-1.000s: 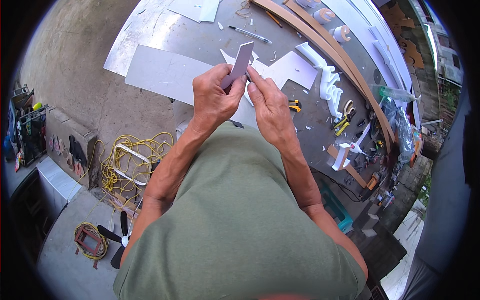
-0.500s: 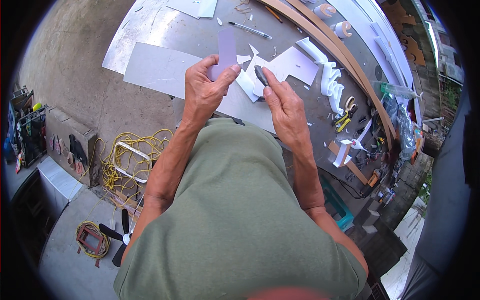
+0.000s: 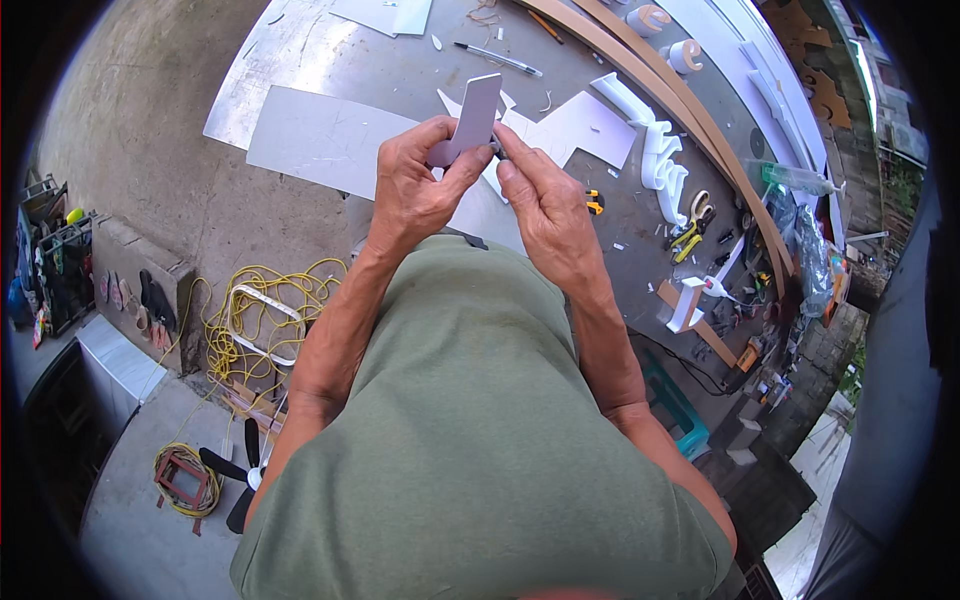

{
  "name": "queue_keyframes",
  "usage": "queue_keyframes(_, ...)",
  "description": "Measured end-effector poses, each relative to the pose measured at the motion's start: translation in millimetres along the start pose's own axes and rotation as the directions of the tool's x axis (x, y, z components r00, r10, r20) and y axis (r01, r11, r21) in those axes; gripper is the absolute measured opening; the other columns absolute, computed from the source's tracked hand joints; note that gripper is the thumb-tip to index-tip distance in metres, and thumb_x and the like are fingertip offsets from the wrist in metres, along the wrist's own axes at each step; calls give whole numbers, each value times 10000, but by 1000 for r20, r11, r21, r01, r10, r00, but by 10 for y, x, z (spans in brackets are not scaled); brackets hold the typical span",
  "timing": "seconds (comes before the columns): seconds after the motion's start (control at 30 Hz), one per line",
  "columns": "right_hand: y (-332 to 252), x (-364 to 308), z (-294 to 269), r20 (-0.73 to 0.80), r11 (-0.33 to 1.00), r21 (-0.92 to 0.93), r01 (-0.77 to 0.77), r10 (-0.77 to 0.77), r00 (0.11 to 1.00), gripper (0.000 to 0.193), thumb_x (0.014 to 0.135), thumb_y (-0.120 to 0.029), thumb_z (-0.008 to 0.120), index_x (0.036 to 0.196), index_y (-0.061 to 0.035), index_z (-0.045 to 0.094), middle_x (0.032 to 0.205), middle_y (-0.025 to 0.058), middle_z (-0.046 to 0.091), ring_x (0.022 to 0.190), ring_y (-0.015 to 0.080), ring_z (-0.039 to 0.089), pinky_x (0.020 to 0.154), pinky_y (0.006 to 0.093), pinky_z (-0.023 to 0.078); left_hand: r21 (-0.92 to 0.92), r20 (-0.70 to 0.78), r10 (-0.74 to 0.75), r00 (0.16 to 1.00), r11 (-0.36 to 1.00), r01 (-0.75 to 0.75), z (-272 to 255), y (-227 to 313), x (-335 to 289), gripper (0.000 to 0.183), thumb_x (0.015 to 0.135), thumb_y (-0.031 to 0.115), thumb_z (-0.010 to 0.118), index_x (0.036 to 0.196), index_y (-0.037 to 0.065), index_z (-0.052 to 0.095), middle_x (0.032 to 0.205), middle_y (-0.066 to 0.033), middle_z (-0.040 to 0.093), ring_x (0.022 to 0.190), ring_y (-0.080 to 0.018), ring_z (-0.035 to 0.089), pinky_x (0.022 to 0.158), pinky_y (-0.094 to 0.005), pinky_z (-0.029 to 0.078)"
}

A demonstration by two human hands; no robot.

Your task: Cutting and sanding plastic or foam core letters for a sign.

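Between the thumb and fingers of my left hand [image 3: 412, 185] is a small white piece of board [image 3: 478, 112], standing tilted on edge above the table. My right hand [image 3: 548, 205] pinches a small dark oblong tool [image 3: 498, 147], mostly hidden by the fingers, so its kind cannot be told. Its tip meets the lower right edge of the board piece, close to my left thumb. Beneath and beyond the hands lie white board offcuts [image 3: 590, 130] and a long pale sheet [image 3: 310, 140]. A yellow and black cutter [image 3: 595, 202] rests just right of my right hand.
A pen [image 3: 497, 58] and a pencil [image 3: 545, 27] lie at the back. To the right are white curved cutouts [image 3: 655, 160], yellow-handled scissors [image 3: 692, 225], long brown strips [image 3: 690, 95] and a glue gun [image 3: 715, 288]. Yellow cord [image 3: 270, 310] tangles on the floor at left.
My right hand has moved left, bringing the dark tool against the board piece. My left hand has turned the piece, tilting its top rightward. The yellow cutter has come into sight.
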State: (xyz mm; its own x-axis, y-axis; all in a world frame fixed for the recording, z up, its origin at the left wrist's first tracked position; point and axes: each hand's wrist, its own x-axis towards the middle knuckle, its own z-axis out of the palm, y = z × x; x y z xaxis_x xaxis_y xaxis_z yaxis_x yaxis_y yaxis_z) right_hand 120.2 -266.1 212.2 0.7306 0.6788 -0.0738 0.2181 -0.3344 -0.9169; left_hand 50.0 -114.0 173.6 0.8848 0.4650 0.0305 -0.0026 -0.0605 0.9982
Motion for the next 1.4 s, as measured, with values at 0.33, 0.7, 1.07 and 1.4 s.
queue_keyframes(0.33, -120, -73, -54, 3, 970, -238, -41, 43, 999, 385, 1044, -191, 493, 1410, -75, 528, 810, 160, 531, 743, 316, 570, 711, 450, 448, 253, 0, 265, 964, 933, -256, 72, 63, 26, 134, 818, 15, 743, 940, -5, 689, 698, -48, 584, 539, -116, 530, 489, -263, 417)
queue_keyframes(0.7, 108, -158, -9, 43, 991, -132, -34, 40, 998, 395, 1043, -180, 513, 1402, -15, 542, 836, 147, 544, 737, 271, 550, 710, 405, 448, -50, -89, -40, 995, 998, 36, -69, 56, 56, 142, 871, 102, 751, 952, -6, 705, 688, -10, 642, 545, -64, 519, 488, -230, 405)
queue_keyframes(1.07, -74, 28, 213, -159, 991, -60, 116, -124, 979, 455, 1033, -160, 539, 1467, -35, 486, 839, 108, 513, 724, 199, 534, 655, 368, 459, -519, 62, -212, 975, 828, 213, -1, -2, 15, 190, 887, 115, 745, 1007, -24, 700, 749, -44, 660, 580, -58, 529, 500, -214, 406)
queue_keyframes(1.4, -48, -10, 161, -161, 987, -113, 116, -133, 978, 488, 1019, -112, 535, 1483, 9, 442, 834, 117, 483, 687, 206, 500, 615, 362, 435, -673, 51, -267, 962, 702, 231, 55, 24, 26, 176, 895, 72, 724, 1032, -31, 687, 757, -26, 644, 575, -56, 514, 498, -219, 388)
